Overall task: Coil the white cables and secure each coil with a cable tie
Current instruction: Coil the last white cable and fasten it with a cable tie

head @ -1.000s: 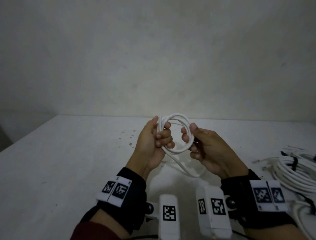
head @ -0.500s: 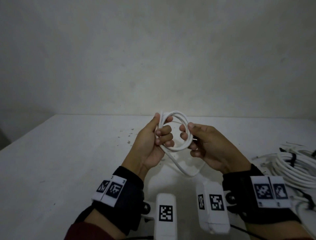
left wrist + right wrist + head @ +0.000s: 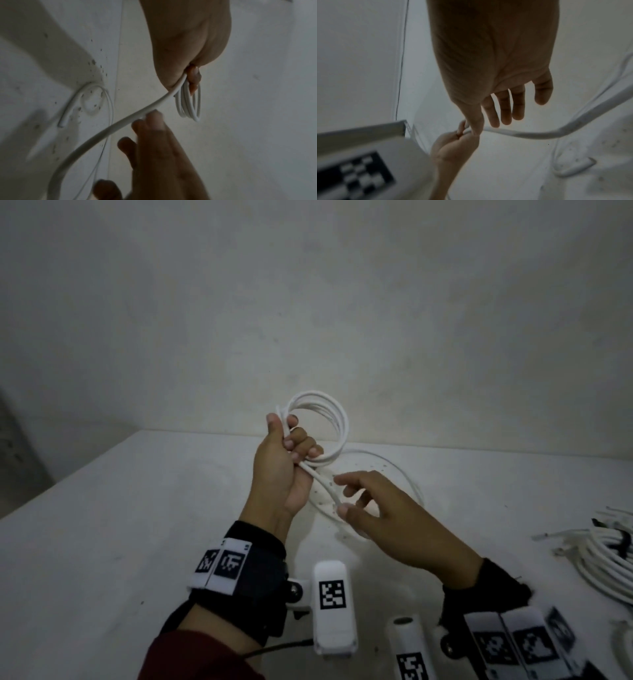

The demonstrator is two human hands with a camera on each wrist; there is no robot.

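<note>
My left hand (image 3: pixel 294 448) grips a small coil of white cable (image 3: pixel 337 419), holding it upright above the table (image 3: pixel 137 525). The coil (image 3: pixel 188 106) hangs out of the fist in the left wrist view. Its loose tail (image 3: pixel 325 484) runs down from the fist and curves across the table, ending in a cut end (image 3: pixel 62 121). My right hand (image 3: pixel 346 494) is below and to the right of the coil. Its fingers (image 3: pixel 505 111) are straight and spread. The tail (image 3: pixel 539 134) passes between thumb and fingers, touching the tips without being pinched.
At the right edge of the table lies a pile of coiled white cables (image 3: pixel 609 563) bound with black ties (image 3: pixel 618 542). A plain wall rises behind the table. Dark specks dot the surface under the tail.
My left hand has lifted the coil higher. My right hand has let go of the coil's right side, dropped toward the trailing tail and straightened its fingers.
</note>
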